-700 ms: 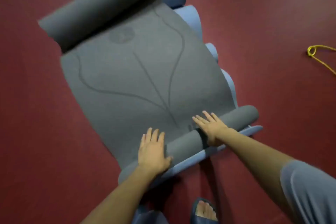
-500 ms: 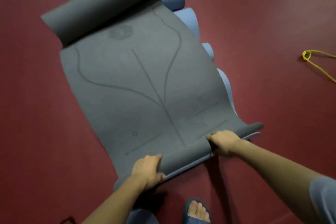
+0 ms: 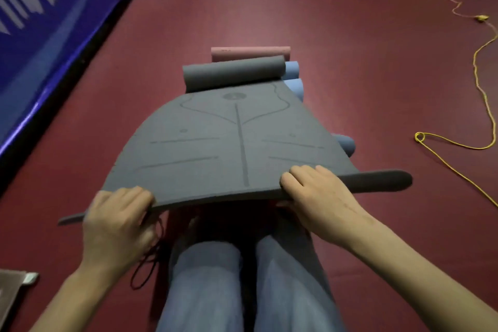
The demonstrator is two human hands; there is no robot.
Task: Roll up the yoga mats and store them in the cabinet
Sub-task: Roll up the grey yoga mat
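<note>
Gray mat [image 3: 237, 143] edge lifted now, yellow cord [image 3: 477, 83] beside

Grey mat [image 3: 215, 143] with darker line markings, blue mat [image 3: 292, 69], pink mat [image 3: 250, 52], maroon floor [image 3: 350, 62], yellow cord [image 3: 477, 67].

**Grey mat lifted at its near edge**

The grey yoga mat [image 3: 231, 143], printed with alignment lines, is lying mostly unrolled, its far end curled, its near edge raised off the floor. A blue mat [image 3: 293, 81] is peeking out beneath; a pink rolled mat [image 3: 250, 50] is lying beyond.
</note>
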